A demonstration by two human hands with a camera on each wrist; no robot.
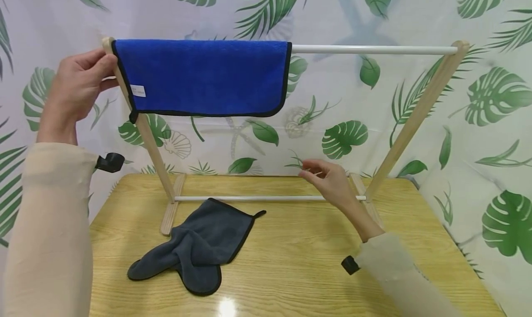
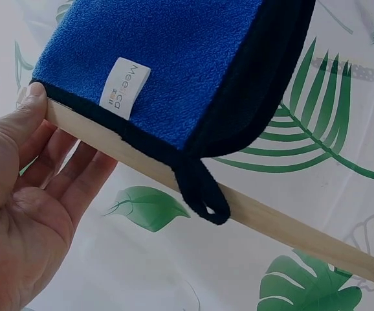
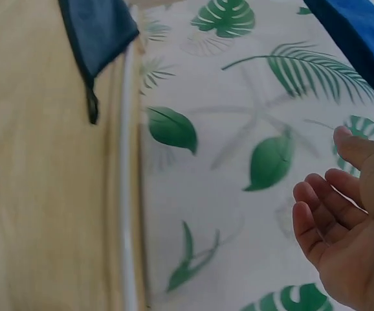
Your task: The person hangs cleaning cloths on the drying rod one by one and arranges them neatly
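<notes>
A blue towel (image 1: pixel 203 77) with black trim and a white tag (image 2: pixel 125 89) hangs folded over the top white bar at the left of a wooden drying rack. Its black hanging loop (image 2: pixel 203 191) overlaps the left wooden post (image 1: pixel 151 146). My left hand (image 1: pixel 83 81) grips that post near its top, the thumb right at the towel's edge and the fingers behind the wood. Below the towel, my right hand (image 1: pixel 326 181) is in the air with loosely bent fingers, holding nothing. A dark grey towel (image 1: pixel 208 234) lies rumpled on the table.
The rack's top bar (image 1: pixel 374 50) runs to the right wooden post (image 1: pixel 420 118); a lower white bar (image 1: pixel 270 198) joins the feet. Everything stands on a wood-grain table (image 1: pixel 291 271). A leaf-patterned curtain (image 1: pixel 490 160) hangs behind and at the sides.
</notes>
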